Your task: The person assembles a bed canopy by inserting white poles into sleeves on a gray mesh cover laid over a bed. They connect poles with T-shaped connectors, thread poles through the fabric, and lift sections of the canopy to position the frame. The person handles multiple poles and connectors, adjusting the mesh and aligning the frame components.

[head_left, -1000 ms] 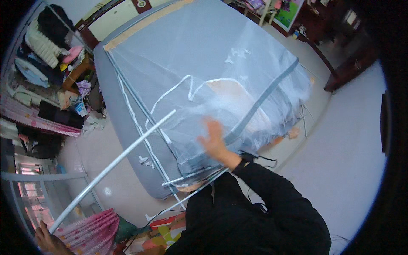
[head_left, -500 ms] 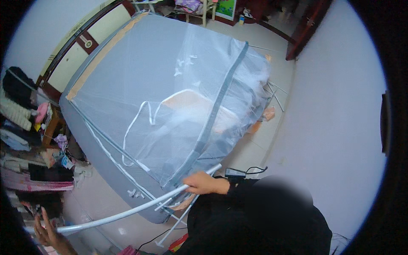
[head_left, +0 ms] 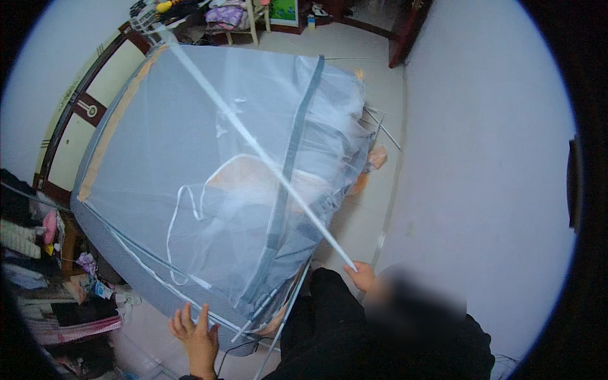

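Over the bed [head_left: 101, 136], the right hand [head_left: 362, 276] pinched a long white pole's [head_left: 266, 158] near end; the left hand [head_left: 196, 335], fingers spread, touched the mosquito net's [head_left: 190, 145] lower edge. Swinging carelessly, the pole might snag the mesh.

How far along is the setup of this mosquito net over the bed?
Looks done: the pale mosquito net already drapes the bed.
In hand: the right hand grips one end of a long white pole slanting above the net; the left hand is open by the net's lower corner.
Left: more poles lie on the floor beside the bed.
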Demonstrator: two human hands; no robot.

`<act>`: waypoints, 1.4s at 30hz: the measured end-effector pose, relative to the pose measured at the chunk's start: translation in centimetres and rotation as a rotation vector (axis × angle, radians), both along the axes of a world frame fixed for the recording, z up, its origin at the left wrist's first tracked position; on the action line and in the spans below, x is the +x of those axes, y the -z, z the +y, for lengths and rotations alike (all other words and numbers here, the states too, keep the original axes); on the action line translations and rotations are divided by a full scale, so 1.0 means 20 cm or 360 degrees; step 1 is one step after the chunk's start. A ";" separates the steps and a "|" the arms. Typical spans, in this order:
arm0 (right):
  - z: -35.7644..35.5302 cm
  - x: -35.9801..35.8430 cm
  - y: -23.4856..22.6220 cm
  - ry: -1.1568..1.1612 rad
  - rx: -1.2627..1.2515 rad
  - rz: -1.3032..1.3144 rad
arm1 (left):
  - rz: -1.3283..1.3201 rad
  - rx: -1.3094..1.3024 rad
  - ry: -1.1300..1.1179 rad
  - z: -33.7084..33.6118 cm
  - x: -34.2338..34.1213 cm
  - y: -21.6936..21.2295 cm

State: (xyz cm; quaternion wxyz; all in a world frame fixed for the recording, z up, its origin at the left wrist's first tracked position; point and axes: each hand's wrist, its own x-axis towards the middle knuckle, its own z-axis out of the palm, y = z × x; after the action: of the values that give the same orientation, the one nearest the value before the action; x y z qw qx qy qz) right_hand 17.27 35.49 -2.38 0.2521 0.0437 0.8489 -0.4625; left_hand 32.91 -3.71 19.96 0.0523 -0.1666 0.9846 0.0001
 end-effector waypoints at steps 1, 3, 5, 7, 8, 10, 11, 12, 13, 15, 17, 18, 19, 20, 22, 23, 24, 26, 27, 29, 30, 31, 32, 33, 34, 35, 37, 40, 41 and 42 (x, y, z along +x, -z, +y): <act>0.04 0.01 0.04 0.0141 0.0032 -0.0059 | -0.0038 0.0075 0.0006 0.03 -0.02 0.05; 0.14 0.02 0.11 0.0367 0.0103 -0.0198 | -0.0104 0.0237 0.0016 0.08 -0.06 0.15; 0.24 -0.03 0.20 0.0475 0.0285 -0.0148 | -0.0211 0.0332 -0.0015 0.11 -0.09 0.30; 0.35 -0.08 0.29 0.0591 0.0416 -0.0123 | -0.0371 0.0373 -0.0059 0.14 -0.06 0.48; 0.38 -0.13 0.36 0.0701 0.0512 -0.0184 | -0.0320 0.0400 -0.0024 0.14 -0.04 0.60; 0.45 -0.23 0.46 0.0622 0.0794 -0.0020 | -0.0328 0.0452 -0.0025 0.14 0.05 0.84; 0.51 -0.28 0.47 0.0789 0.0425 -0.0235 | -0.0337 0.0486 -0.0001 0.13 0.12 0.95; 0.54 -0.33 0.48 0.0961 0.0047 -0.0260 | -0.0427 0.0549 -0.0102 0.13 0.18 1.05; 0.51 -0.42 0.51 0.1213 -0.0259 -0.0329 | -0.0363 0.0582 -0.0128 0.12 0.21 1.14; 0.48 -0.52 0.54 0.1338 -0.0381 -0.0425 | -0.0526 0.0669 -0.0285 0.12 0.33 1.26; 0.42 -0.72 0.58 0.1405 -0.0363 -0.0487 | -0.0600 0.0762 -0.0421 0.12 0.40 1.33; 0.40 -0.78 0.61 0.1430 -0.0381 -0.0518 | -0.0634 0.0822 -0.0492 0.14 0.43 1.36; 0.37 -0.84 0.65 0.1468 -0.0435 -0.0559 | -0.0653 0.0872 -0.0567 0.15 0.47 1.37; 0.35 -0.89 0.70 0.1503 -0.0512 -0.0595 | -0.0687 0.0933 -0.0690 0.16 0.51 1.38; 0.33 -0.93 0.77 0.1524 -0.0558 -0.0622 | -0.0729 0.1052 -0.0944 0.22 0.63 1.40; 0.31 -0.95 0.81 0.1505 -0.0556 -0.0598 | -0.0753 0.1043 -0.1024 0.24 0.69 1.40; 0.28 -0.96 0.85 0.1486 -0.0554 -0.0567 | -0.0765 0.1023 -0.1157 0.26 0.77 1.40; 0.24 -0.97 0.90 0.1476 -0.0652 -0.0695 | -0.0807 0.0982 -0.1429 0.31 0.93 1.40; 0.21 -0.98 0.91 0.1460 -0.0726 -0.0793 | -0.0674 0.0872 -0.1396 0.34 1.02 1.38; 0.15 -0.94 0.92 0.1445 -0.0754 -0.0922 | -0.0538 0.0645 -0.1563 0.39 1.18 1.34; 0.12 -0.91 0.93 0.1450 -0.0724 -0.0941 | -0.0428 0.0527 -0.1598 0.40 1.26 1.34; 0.09 -0.88 0.92 0.1456 -0.0696 -0.0954 | -0.0460 0.0567 -0.1746 0.40 1.33 1.33; 0.07 -0.84 0.92 0.1500 -0.0679 -0.0953 | -0.0576 0.0560 -0.1846 0.41 1.40 1.33; 0.05 -0.80 0.92 0.1512 -0.0695 -0.0962 | -0.0593 0.0518 -0.1873 0.40 1.46 1.34; 0.04 -0.75 0.91 0.1427 -0.0637 -0.0962 | -0.0697 0.0518 -0.1944 0.39 1.51 1.37; 0.03 -0.70 0.91 0.1383 -0.0622 -0.0949 | -0.0624 0.0594 -0.1873 0.38 1.56 1.39; 0.03 -0.60 0.91 0.1299 -0.0620 -0.0936 | -0.0420 0.0408 -0.1630 0.35 1.62 1.43; 0.04 -0.45 0.91 0.1238 -0.0597 -0.1020 | -0.0520 0.0273 -0.1482 0.34 1.72 1.47; 0.04 -0.40 0.92 0.1175 -0.0546 -0.1038 | -0.0540 0.0113 -0.1452 0.34 1.75 1.49; 0.04 -0.34 0.92 0.1174 -0.0511 -0.1028 | -0.0526 -0.0061 -0.1366 0.34 1.80 1.53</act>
State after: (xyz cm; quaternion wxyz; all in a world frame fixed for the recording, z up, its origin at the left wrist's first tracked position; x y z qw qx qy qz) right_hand 10.48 36.23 -20.81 0.3250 0.4416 0.5742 -0.6080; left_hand 68.82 3.00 -10.54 0.2007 -0.5581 0.8048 -0.0231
